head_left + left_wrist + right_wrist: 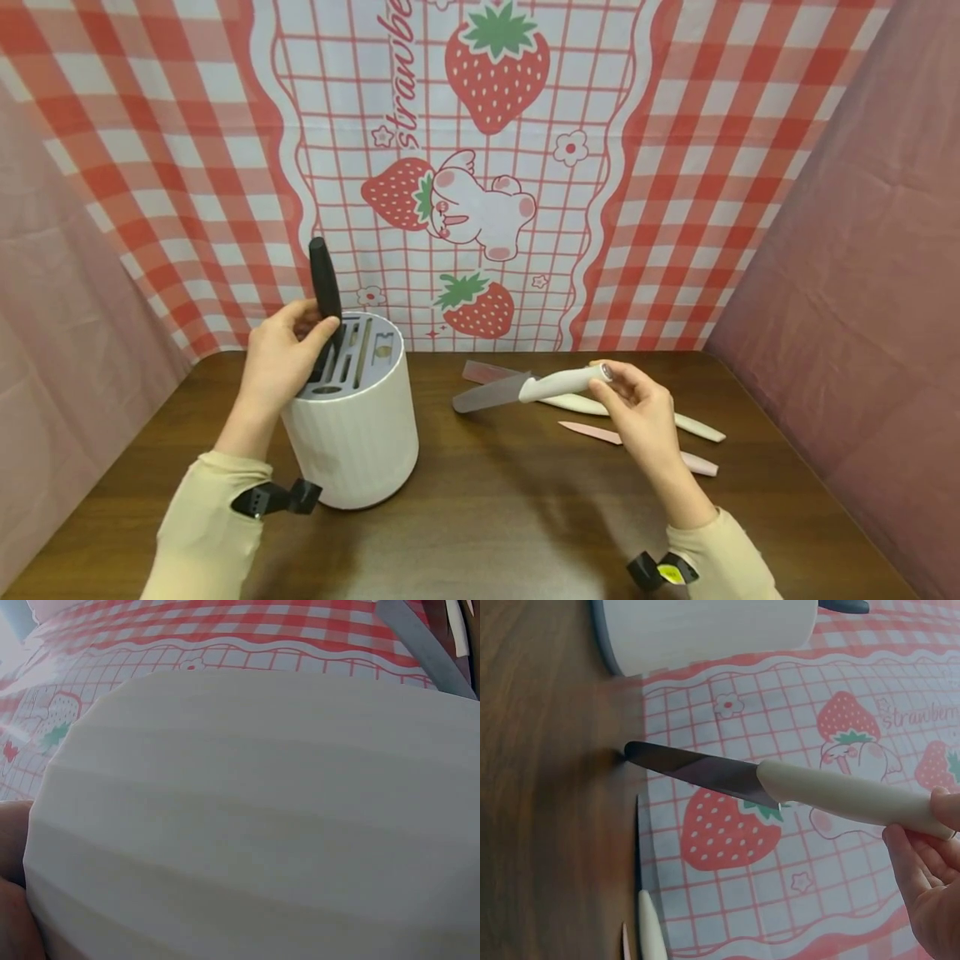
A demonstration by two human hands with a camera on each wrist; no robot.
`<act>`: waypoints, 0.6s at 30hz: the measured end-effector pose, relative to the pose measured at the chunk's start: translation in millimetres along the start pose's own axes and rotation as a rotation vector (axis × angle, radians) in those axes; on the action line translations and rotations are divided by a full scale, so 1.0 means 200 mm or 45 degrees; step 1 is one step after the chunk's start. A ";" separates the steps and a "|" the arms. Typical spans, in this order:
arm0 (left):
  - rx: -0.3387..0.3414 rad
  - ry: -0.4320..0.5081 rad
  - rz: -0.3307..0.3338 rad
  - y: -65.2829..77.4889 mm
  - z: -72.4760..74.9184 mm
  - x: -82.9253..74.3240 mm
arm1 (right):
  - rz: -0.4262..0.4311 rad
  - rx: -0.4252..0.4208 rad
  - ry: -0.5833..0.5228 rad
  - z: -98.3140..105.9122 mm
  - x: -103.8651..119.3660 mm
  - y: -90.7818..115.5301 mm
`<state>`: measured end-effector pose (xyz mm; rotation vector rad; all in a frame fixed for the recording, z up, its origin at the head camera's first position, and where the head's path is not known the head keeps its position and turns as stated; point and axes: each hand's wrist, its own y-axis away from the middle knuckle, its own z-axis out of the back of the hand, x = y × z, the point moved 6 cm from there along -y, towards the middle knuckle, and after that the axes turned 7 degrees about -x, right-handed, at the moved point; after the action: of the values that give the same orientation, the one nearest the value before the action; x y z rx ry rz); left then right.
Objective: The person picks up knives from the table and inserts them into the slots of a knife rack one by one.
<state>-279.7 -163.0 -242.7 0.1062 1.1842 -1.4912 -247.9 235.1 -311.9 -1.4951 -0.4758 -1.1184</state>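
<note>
A white ribbed knife block [352, 442] with a grey slotted top stands on the table's left side. My left hand [281, 354] is at its top left, thumb and fingers pinching the base of a black-handled knife [325, 279] that stands in a slot. In the left wrist view the block's wall [247, 802] hides most of that hand. My right hand [641, 408] pinches the handle end of a white-handled knife [562, 383], held above the table. Its blade [705, 769] points left toward the block, apart from it.
Beneath the right hand, a cream-handled knife [573, 404] and a small pink knife [592, 432] lie on the brown wooden table [480, 517]; the hand partly covers them. A strawberry-print cloth [562, 100] hangs behind, with pink curtains [840, 292] at both sides.
</note>
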 end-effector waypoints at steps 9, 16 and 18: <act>0.032 0.018 0.009 0.00 -0.02 0.01 | 0.089 -0.009 -0.043 -0.02 0.08 -0.01; 0.032 0.021 0.029 0.00 -0.01 0.01 | 0.112 -0.018 -0.132 -0.03 0.10 -0.01; 0.021 0.019 0.031 0.00 0.00 0.01 | 0.112 -0.021 -0.167 -0.04 0.11 -0.01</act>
<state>-280.2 -163.9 -244.8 0.1430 1.1785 -1.4813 -242.9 221.9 -292.5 -1.5951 -0.4869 -0.9619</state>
